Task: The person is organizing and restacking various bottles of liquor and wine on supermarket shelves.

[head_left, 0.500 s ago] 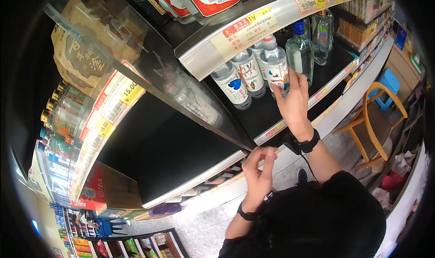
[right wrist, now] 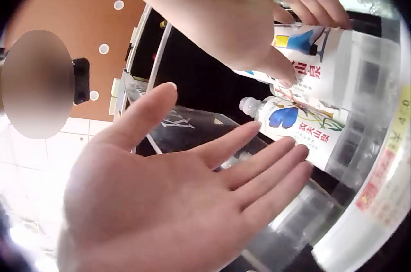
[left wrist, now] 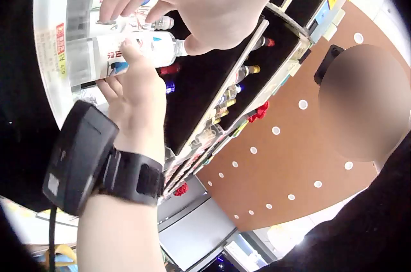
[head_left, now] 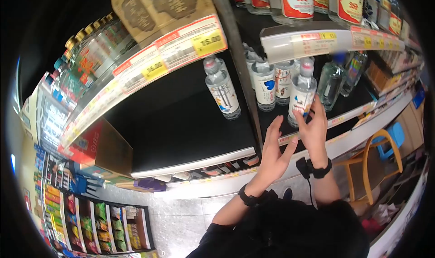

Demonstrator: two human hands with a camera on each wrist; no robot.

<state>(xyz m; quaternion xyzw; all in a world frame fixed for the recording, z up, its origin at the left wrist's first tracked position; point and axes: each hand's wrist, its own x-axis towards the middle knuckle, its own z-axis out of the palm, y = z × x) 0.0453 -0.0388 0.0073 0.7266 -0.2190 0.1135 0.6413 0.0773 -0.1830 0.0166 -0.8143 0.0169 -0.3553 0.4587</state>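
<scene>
In the head view, my right hand grips a clear water bottle with a white picture label and pinkish cap, thumb on the label. The bottle stands upright near the shelf's front edge. My left hand is just left of it, fingers extended and spread, holding nothing. The right wrist view shows the open left palm below the right hand, whose thumb lies across the label. Matching bottles stand behind and to the left.
A clear glass bottle with a blue cap stands right of the gripped one. Beyond the upright divider, another water bottle stands on the left shelf. An upper shelf edge with price tags overhangs the bottles. A wooden chair is at right.
My right hand has drawn the water bottle toward the shelf's front edge. My left hand has uncurled and come up closer to the bottle. The head view has turned.
</scene>
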